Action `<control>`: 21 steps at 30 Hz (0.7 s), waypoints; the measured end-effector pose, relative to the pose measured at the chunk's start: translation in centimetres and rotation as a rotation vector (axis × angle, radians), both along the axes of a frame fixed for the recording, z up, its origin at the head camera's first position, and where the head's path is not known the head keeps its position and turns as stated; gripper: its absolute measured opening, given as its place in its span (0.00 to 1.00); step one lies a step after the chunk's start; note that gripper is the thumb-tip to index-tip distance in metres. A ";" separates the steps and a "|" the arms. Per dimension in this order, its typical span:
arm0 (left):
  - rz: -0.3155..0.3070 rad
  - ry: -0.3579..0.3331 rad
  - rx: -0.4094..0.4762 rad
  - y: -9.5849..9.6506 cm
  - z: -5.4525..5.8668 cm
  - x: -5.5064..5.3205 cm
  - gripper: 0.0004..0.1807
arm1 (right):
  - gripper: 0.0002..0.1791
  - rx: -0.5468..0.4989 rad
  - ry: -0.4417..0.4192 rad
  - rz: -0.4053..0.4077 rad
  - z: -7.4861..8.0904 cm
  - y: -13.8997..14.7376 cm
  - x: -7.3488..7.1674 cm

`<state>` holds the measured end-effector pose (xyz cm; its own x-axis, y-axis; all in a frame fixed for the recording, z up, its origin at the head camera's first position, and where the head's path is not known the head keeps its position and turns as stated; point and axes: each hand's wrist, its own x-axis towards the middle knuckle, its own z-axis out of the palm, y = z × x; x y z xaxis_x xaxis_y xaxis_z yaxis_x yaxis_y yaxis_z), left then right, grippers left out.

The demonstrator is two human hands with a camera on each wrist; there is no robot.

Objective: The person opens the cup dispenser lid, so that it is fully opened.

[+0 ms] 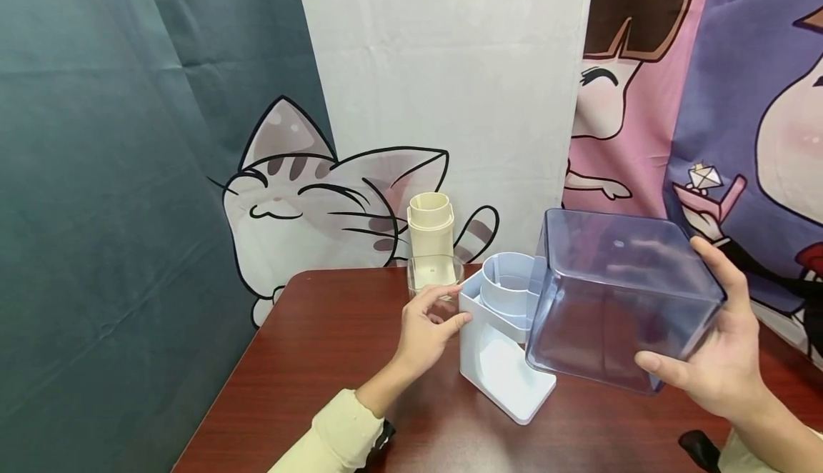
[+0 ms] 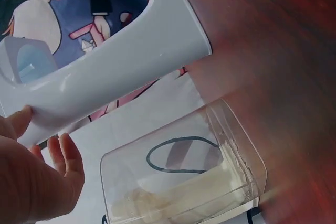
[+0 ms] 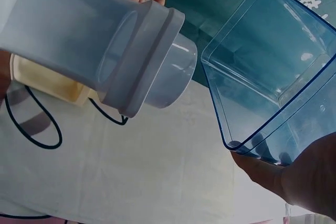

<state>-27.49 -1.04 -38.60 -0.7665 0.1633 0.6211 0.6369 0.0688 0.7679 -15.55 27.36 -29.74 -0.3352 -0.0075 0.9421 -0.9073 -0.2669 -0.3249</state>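
A pale blue stand-like holder (image 1: pixel 476 351) with a round collar (image 1: pixel 508 284) at its top and a flat foot stands upright on the table. My left hand (image 1: pixel 427 326) is at its upper left side, the thumb (image 2: pixel 21 121) against the wall and the other fingers loosely extended. To the right, my right hand (image 1: pixel 726 351) grips a clear blue square box (image 1: pixel 617 301) between thumb and fingers, off the table. The box is tilted, its closed bottom facing up, and it overlaps the holder's right side in the head view. In the right wrist view, box and holder are apart.
Behind the holder stands a similar cream holder (image 1: pixel 431 233) with a clear colourless box (image 2: pixel 178 156) at its lower part. The red-brown wooden table (image 1: pixel 308 344) ends at a printed cloth backdrop (image 1: pixel 450 87) with cartoon figures.
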 end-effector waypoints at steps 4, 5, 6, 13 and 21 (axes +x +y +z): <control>0.046 0.042 0.013 0.3 -0.7 -0.8 0.23 | 0.61 0.005 -0.005 -0.011 -0.1 0.1 0.1; 0.056 0.047 0.007 0.4 -0.7 -1.0 0.23 | 0.61 0.007 -0.007 -0.007 -0.1 0.1 0.2; 0.063 0.050 0.001 0.5 -0.7 -1.1 0.23 | 0.61 0.010 -0.012 -0.008 -0.1 0.2 0.2; 0.129 0.014 -0.226 0.7 -0.1 -1.3 0.29 | 0.62 0.026 -0.041 -0.033 -0.3 0.3 0.3; 0.103 -0.101 -0.399 1.9 0.9 -0.3 0.51 | 0.58 -0.021 -0.001 0.030 -0.3 -0.3 0.0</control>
<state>-27.83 0.90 -37.66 -0.8451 0.2954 0.4456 0.5341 0.4327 0.7263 -15.56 27.03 -30.08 -0.3361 0.0021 0.9418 -0.8983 -0.3011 -0.3199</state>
